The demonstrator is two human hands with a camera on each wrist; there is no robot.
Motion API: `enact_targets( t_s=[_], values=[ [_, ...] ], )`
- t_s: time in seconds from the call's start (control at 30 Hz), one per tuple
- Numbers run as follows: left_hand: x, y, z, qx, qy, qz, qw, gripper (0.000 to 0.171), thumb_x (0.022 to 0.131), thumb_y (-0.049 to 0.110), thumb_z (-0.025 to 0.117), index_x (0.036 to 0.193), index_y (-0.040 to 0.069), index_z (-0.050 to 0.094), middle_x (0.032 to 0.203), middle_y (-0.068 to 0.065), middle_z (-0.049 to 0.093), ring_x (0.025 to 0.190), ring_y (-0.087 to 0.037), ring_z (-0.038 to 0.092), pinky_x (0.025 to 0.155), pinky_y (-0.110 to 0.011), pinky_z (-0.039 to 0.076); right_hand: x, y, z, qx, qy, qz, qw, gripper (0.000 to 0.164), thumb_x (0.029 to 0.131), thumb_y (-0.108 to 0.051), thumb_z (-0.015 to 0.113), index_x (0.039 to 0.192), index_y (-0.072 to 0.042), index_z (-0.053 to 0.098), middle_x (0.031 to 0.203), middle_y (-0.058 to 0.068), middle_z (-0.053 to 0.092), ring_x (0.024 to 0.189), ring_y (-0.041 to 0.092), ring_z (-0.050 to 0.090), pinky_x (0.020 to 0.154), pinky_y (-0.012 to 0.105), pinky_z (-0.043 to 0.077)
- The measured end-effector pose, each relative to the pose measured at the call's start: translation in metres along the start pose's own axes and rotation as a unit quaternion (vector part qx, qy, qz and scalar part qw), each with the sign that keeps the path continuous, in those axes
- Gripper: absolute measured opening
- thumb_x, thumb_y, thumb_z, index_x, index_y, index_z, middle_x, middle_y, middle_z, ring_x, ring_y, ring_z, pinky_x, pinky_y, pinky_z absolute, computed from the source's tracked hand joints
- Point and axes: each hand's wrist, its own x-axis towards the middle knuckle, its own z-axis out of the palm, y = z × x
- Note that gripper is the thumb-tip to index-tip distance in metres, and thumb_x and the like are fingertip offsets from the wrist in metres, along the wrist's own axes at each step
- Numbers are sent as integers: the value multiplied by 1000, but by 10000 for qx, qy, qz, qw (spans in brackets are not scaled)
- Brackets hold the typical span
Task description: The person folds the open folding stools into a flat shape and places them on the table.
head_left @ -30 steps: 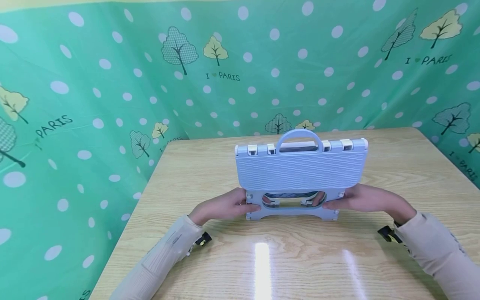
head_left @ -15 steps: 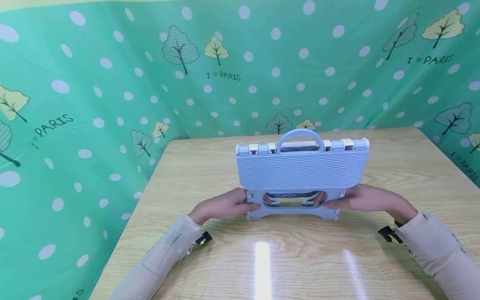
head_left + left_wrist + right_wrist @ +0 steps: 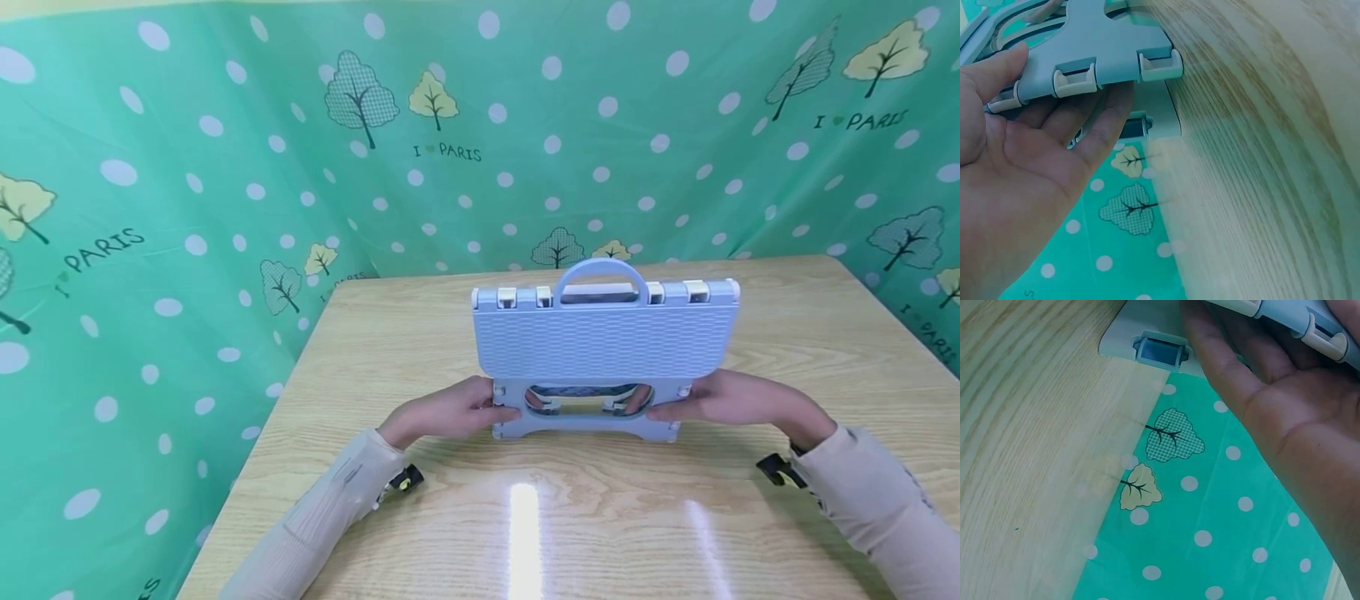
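A light blue folding step stool [image 3: 603, 342] stands on the wooden table, partly folded. Its woven-textured seat panel faces me, with an arched carry handle [image 3: 566, 279] at the top. Below it shows a leg panel [image 3: 588, 422] with an oval opening. My left hand [image 3: 453, 408] grips the left edge of that panel, thumb in front and fingers curled behind. On the opposite edge my right hand [image 3: 738, 398] holds it the same way. White hinge pieces [image 3: 1075, 81] line the panel's edge in the left wrist view. Part of the far leg panel [image 3: 1129, 334] appears in the right wrist view.
The wooden table [image 3: 390, 333] extends around the stool, with bright light reflections in front. Behind it and to the left hangs a green polka-dot curtain [image 3: 450, 83] printed with trees. Black wrist devices [image 3: 407, 478] sit at both cuffs.
The hands and stool have stayed in place. Only the curtain at the left has shifted slightly.
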Motion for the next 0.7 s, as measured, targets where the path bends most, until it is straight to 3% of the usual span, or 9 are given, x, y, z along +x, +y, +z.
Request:
enact_targets(
  t_s=[0.17, 0.27, 0.43, 0.5, 0.6, 0.7],
  values=[
    [-2, -1, 2, -94, 69, -87, 9999, 34, 105, 21, 52, 138, 16, 55, 133, 5, 62, 86, -12, 58, 66, -24, 44, 1, -1, 2, -7, 35, 14, 10000, 38, 97, -2, 62, 132, 1, 51, 122, 8, 68, 112, 15, 62, 86, 29, 51],
    [-3, -1, 2, -45, 104, -152, 9998, 33, 104, 23, 55, 136, 16, 57, 130, 7, 63, 87, -8, 59, 70, -24, 48, -1, -1, 1, -156, 142, 114, 9997, 52, 96, -7, 66, 141, -2, 41, 126, 10, 65, 113, 12, 61, 86, 29, 51],
    [-8, 7, -7, 815, 275, -339, 9957, 29, 99, 34, 62, 120, 14, 67, 110, 9, 71, 91, -3, 66, 78, -25, 54, -12, -8, -13, 130, 214, 544, 9982, 83, 92, -11, 72, 157, -19, 21, 150, 15, 38, 126, 9, 49, 90, 33, 53],
    [-12, 10, -13, 1263, 402, -543, 9897, 32, 96, 41, 65, 112, 15, 70, 103, 9, 73, 92, -5, 67, 81, -26, 55, -17, -12, -21, 290, 236, 826, 9959, 84, 92, -11, 72, 157, -22, 21, 151, 13, 38, 124, 11, 52, 87, 37, 55],
    [-16, 16, -22, 1558, 652, -814, 9823, 44, 91, 50, 69, 122, 19, 67, 111, 12, 71, 103, -10, 66, 89, -31, 53, -23, -18, -29, -116, 566, 1151, 9917, 82, 90, -16, 76, 155, -24, 28, 146, 4, 47, 119, 6, 55, 84, 40, 55],
    [-18, 19, -26, 1415, 987, -783, 9819, 65, 86, 54, 73, 141, 26, 51, 125, 14, 64, 115, -14, 61, 95, -37, 50, -22, -21, -30, -504, 1008, 1193, 9864, 84, 85, -17, 81, 153, -23, 33, 141, -5, 51, 118, 1, 54, 86, 33, 53]
  ],
)
